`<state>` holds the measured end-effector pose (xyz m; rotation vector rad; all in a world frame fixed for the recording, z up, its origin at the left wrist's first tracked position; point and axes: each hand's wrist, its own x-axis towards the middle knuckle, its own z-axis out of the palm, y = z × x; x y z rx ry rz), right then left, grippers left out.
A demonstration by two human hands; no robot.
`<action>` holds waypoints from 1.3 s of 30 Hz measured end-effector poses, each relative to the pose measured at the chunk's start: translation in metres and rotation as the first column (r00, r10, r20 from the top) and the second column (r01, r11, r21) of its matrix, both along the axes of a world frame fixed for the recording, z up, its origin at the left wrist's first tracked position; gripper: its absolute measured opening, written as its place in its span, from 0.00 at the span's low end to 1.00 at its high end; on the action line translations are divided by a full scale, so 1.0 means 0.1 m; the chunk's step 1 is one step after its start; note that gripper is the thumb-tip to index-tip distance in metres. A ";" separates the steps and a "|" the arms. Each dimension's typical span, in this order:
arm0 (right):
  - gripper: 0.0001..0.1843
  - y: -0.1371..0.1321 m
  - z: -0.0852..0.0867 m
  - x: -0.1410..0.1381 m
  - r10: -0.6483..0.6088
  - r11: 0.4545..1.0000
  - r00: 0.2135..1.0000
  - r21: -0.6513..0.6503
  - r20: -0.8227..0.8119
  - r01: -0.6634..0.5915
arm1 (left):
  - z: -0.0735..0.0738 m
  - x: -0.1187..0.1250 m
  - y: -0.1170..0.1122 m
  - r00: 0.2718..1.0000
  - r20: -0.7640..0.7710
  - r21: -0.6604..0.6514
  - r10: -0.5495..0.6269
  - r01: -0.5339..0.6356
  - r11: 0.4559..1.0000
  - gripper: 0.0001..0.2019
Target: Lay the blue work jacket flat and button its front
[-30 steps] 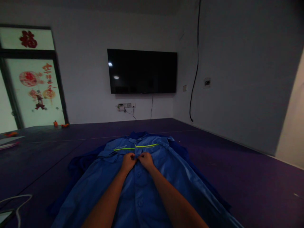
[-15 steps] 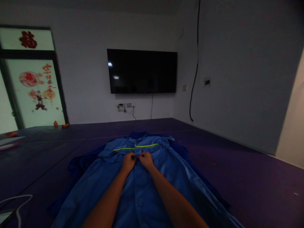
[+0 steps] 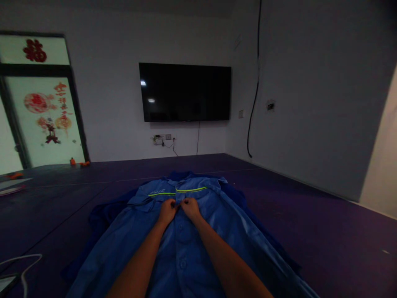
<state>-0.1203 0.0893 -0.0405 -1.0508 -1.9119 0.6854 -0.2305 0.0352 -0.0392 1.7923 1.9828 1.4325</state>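
A blue work jacket [image 3: 232,223] with bright yellow-green piping across the chest lies front side up, its collar pointing away from me. My left hand [image 3: 168,210] pinches the front placket just below the piping. Close beside it, my right hand [image 3: 190,207] grips the same strip of cloth from the other side. Both sets of fingertips nearly meet, and whatever button sits between them is hidden. Lower on the placket a round button [image 3: 182,264] shows. Darker blue sleeves [image 3: 108,213] spread out beneath the jacket.
The jacket rests on a broad purple surface [image 3: 310,223]. A white cable [image 3: 31,256] and part of a phone [image 3: 8,283] are at the near left. Small orange objects [image 3: 84,164] sit by the glass door [image 3: 40,120]. A television [image 3: 186,93] hangs on the far wall.
Both hands stay at the same spot on the placket, with only slight finger movement. The jacket lies as before; the view has shifted very slightly.
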 end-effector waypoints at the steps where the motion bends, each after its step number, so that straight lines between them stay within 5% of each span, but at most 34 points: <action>1: 0.12 0.00 0.00 0.00 0.000 1.000 1.000 0.001 -0.002 0.000 | 0.00 0.00 0.00 1.000 0.001 -0.002 0.000 0.000 1.000 0.01; 39: 0.12 -0.01 0.01 0.01 0.013 1.000 1.000 0.006 0.015 -0.013 | -0.02 0.00 0.03 0.998 0.035 -0.002 -0.061 0.061 0.998 0.02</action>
